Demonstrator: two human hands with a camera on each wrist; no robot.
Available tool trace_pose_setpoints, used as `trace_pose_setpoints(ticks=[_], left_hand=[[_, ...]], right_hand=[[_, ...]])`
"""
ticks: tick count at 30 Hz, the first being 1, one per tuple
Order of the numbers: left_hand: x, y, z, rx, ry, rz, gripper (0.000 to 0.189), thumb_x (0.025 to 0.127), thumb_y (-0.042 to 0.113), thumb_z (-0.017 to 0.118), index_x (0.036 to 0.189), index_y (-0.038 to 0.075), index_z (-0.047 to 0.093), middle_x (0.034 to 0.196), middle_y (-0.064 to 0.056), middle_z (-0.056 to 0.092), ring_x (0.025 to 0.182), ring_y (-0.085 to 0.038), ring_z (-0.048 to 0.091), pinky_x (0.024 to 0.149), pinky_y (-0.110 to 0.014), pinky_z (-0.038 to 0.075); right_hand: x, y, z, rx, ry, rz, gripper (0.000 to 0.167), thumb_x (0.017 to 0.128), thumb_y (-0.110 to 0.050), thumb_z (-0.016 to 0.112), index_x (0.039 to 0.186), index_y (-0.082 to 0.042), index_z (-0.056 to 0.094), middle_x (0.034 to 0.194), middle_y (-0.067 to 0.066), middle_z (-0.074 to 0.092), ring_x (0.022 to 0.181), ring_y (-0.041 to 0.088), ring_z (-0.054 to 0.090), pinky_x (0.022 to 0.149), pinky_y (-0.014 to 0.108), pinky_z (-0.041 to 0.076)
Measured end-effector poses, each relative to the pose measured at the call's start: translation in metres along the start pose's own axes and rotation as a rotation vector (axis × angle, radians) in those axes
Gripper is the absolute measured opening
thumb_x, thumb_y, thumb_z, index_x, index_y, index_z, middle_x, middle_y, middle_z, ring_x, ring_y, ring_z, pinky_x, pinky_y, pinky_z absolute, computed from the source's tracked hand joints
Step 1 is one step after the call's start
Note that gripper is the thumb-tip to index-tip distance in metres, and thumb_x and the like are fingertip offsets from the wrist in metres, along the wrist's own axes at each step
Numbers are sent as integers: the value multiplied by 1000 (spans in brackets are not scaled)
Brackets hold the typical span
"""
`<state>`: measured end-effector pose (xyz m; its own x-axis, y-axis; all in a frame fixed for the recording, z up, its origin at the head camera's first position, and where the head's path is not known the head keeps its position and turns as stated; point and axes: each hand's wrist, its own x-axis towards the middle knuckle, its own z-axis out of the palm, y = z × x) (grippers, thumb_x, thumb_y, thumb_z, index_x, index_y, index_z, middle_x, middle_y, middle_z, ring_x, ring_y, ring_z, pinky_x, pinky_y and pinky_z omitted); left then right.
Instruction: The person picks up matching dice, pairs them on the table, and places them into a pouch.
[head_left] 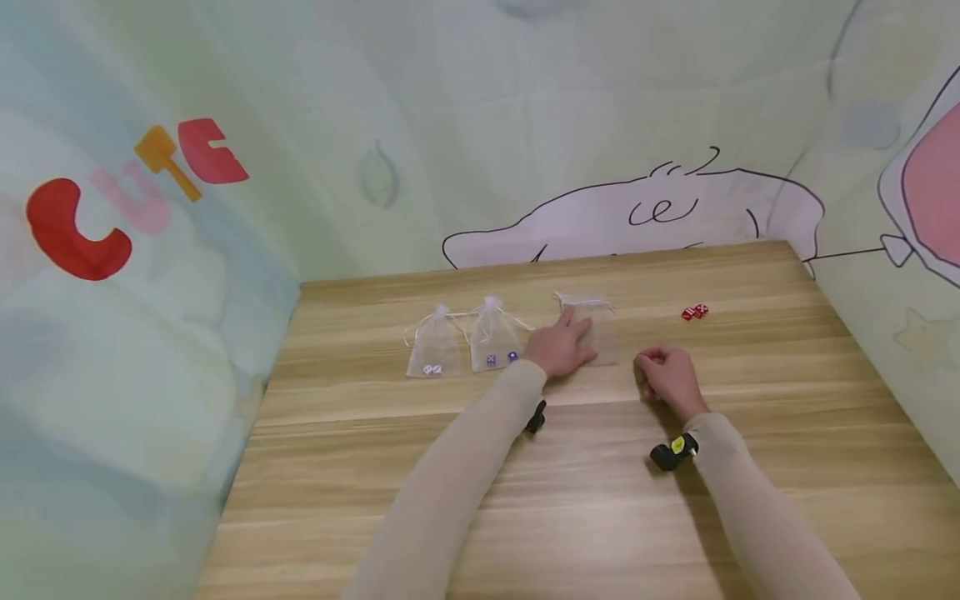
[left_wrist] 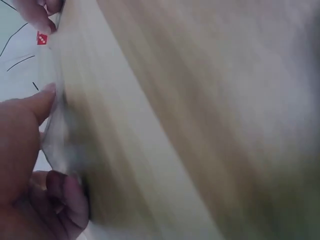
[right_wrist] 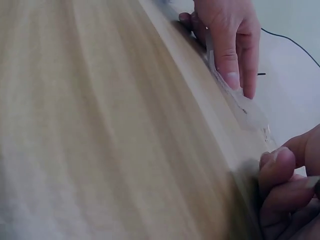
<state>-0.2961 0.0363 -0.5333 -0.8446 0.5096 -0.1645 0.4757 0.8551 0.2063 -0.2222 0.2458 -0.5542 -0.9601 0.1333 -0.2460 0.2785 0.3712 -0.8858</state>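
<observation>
My left hand rests on a sheer white drawstring pouch lying flat, its fingers spread over the mesh. No dice show inside that pouch, though the hand covers part of it. In the right wrist view, the fingers of the left hand press down on the thin fabric. My right hand is on the table just right of the pouch, fingers loosely curled, with nothing visible in them. Red dice lie together beyond the right hand.
Left of my left hand lie two more sheer pouches, drawn closed: one pouch with white dice, another pouch with blue dice. The wooden table meets printed cloth walls at the back and sides.
</observation>
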Motion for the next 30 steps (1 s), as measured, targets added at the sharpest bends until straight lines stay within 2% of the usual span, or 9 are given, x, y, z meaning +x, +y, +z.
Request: trace_pose_setpoints(ticks=[7, 9, 11, 13, 15, 18, 21, 24, 30], left_hand=[[5, -6, -3, -6, -19, 7, 70, 95, 60, 54, 154, 26, 38, 162, -19, 16, 104, -34, 65, 84, -43, 53], [5, -6, -4, -17, -19, 8, 70, 94, 60, 55, 153, 26, 39, 162, -21, 16, 104, -34, 65, 84, -42, 53], [4, -7, -4, -24, -24, 9, 71, 93, 61, 56, 153, 27, 39, 162, -21, 15, 105, -35, 64, 85, -43, 53], [4, -6, -3, -32, -28, 10, 71, 93, 61, 56, 153, 27, 39, 162, -21, 15, 106, -36, 64, 86, -43, 53], [5, -5, -2, -34, -26, 13, 71, 93, 61, 57, 153, 27, 39, 162, -20, 15, 106, -36, 64, 86, -44, 53], [1, -6, 1, -24, -2, 13, 71, 93, 61, 57, 152, 27, 41, 161, -20, 17, 104, -36, 65, 84, -44, 54], [-1, -6, 4, -20, -9, 8, 71, 93, 62, 56, 152, 27, 41, 162, -19, 16, 106, -35, 64, 85, -44, 53], [-3, -5, 6, -5, -30, 4, 71, 93, 63, 53, 153, 27, 39, 162, -18, 14, 110, -35, 63, 89, -45, 51], [-4, -6, 6, -16, 2, 7, 71, 93, 63, 54, 153, 27, 40, 162, -18, 15, 108, -33, 64, 92, -44, 50]], right_hand=[[7, -4, -7, 15, 8, 7, 29, 95, -13, 55, 114, 7, 59, 67, 4, 61, 50, 11, 55, 43, 23, 44], [12, -6, -15, -3, 78, -24, 31, 94, -13, 55, 117, 8, 58, 74, 5, 61, 55, 9, 56, 47, 22, 45], [18, -7, -24, -59, 195, -55, 32, 94, -13, 56, 119, 7, 58, 79, 6, 60, 60, 9, 54, 52, 22, 45], [24, -7, -34, -123, 309, -81, 32, 95, -13, 57, 121, 6, 58, 82, 9, 57, 65, 12, 51, 56, 23, 43], [30, -6, -44, -181, 371, -95, 35, 96, -13, 58, 125, 5, 57, 86, 11, 54, 71, 17, 49, 60, 27, 40], [39, -4, -52, -263, 364, -124, 41, 97, -15, 59, 132, 5, 54, 90, 16, 54, 76, 25, 50, 63, 33, 39], [43, -2, -56, -322, 329, -122, 42, 98, -15, 58, 134, 5, 54, 95, 20, 56, 80, 29, 51, 64, 35, 39], [43, 1, -56, -351, 321, -119, 35, 99, -16, 57, 127, 5, 59, 94, 20, 58, 79, 29, 52, 62, 35, 39], [42, 4, -55, -306, 365, -165, 26, 97, -18, 63, 112, 3, 68, 85, 15, 61, 73, 22, 51, 59, 31, 38]])
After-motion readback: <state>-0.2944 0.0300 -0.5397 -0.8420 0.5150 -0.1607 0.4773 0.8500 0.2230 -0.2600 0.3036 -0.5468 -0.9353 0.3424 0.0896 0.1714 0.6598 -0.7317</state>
